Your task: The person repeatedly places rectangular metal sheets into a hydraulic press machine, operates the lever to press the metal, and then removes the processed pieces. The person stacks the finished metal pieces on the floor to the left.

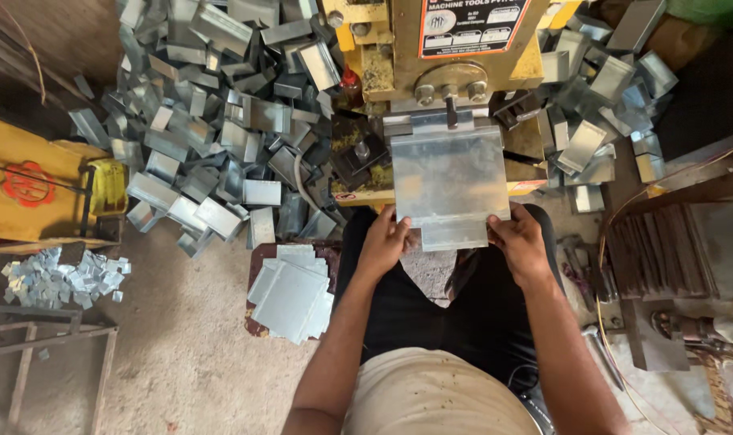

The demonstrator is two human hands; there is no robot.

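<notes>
Head view, looking straight down. Both hands are on a flat, notched sheet of shiny galvanised metal point(449, 181) lying on the bed of a yellow press machine point(398, 48).

- Left hand point(385, 242): fingers curled over the sheet's near-left corner, pinching the edge beside the left notch.
- Right hand point(521, 240): same grip mirrored, fingers closed on the near-right corner next to the right notch.
- Sheet: roughly level, far edge pushed in under the machine's dark tool head point(451, 109), near tab sticking out between the two hands, above the person's dark-trousered lap.

Around it:
- Small stack of flat grey metal blanks point(292, 294) on a worn dark-red stool top point(258, 258), just left of the left forearm, fanned out a bit.
- Big loose heap of bent grey sheet-metal channel pieces point(213, 121) on the floor to the left of the machine; a second heap of similar bent parts point(600, 113) to its right.
- Pile of small silver offcut squares point(60, 278) on the concrete floor, far left, well apart from the hands.
- Yellow painted wooden board with red emblem point(28, 181) at the left edge.
- Stack of rusty brown flat bars point(656, 250) on the right.
</notes>
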